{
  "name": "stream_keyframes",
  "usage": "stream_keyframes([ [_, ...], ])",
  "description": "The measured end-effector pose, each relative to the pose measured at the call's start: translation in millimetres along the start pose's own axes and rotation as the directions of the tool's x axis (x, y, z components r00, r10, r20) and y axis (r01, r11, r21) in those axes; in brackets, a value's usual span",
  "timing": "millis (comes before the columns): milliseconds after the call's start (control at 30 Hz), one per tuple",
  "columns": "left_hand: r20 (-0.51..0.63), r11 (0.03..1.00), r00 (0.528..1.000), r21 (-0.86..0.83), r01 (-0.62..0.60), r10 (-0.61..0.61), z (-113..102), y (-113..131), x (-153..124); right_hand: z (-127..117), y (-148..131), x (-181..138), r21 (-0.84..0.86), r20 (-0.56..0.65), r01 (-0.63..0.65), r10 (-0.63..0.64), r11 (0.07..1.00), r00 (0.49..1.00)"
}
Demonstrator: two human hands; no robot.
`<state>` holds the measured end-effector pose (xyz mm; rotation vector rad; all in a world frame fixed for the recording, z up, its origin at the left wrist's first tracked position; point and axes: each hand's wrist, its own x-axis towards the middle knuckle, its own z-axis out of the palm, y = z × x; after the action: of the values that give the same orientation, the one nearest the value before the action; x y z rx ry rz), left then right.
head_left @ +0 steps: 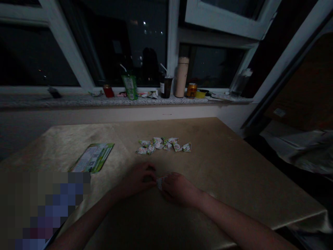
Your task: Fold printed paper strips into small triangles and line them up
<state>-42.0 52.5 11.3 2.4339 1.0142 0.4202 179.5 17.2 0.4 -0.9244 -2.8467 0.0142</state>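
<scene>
Both my hands meet low on a tan table (221,163) in dim light. My left hand (139,180) and my right hand (177,189) each pinch one end of a small white wrapped packet (160,181) held between them, fingers closed. Farther back on the table lies a loose cluster of several similar small wrapped packets (162,145), white with green print. None of them touches my hands.
A green and white printed card (93,158) lies flat at the left. A blurred patch covers the lower left corner. The window sill (78,100) holds a red can, a green carton with a straw, a dark cup, a tall beige bottle (181,77) and an orange jar.
</scene>
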Motion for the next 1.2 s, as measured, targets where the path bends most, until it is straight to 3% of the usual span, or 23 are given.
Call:
stream_keyframes([
  [267, -0.019, 0.993, 0.995, 0.067, 0.094, -0.093, 1.3, 5.7, 3.1, -2.0, 2.0, -2.5, 0.030, -0.020, 0.038, -0.037, 0.999, 0.999],
  [567, -0.012, 0.991, 0.996, 0.101, 0.093, -0.092, -0.1, 9.5, 1.4, 3.0, 10.3, -8.1, 0.182, -0.107, 0.097, -0.078, 0.978, 0.991],
  [867, -0.071, 0.982, 0.994, 0.164, 0.095, -0.085, -2.0, 6.1, 2.7, -2.8, 11.7, -5.9, 0.303, -0.068, 0.048, -0.029, 0.952, 0.997],
  [967, -0.121, 0.966, 0.986, 0.219, 0.137, -0.113, 1.9, 21.7, -4.2, -1.1, 12.4, -4.2, 0.321, -0.068, 0.049, -0.029, 0.946, 0.997],
  [1067, -0.132, 0.945, 0.984, 0.288, 0.154, -0.120, 14.9, 54.2, -15.9, 2.6, 14.7, -2.1, 0.330, -0.072, 0.075, -0.055, 0.941, 0.996],
  [1200, -0.131, 0.870, 0.991, 0.483, 0.100, -0.041, 40.3, 85.9, -31.2, 5.4, 17.3, -1.5, 0.324, -0.066, 0.077, -0.058, 0.943, 0.996],
])
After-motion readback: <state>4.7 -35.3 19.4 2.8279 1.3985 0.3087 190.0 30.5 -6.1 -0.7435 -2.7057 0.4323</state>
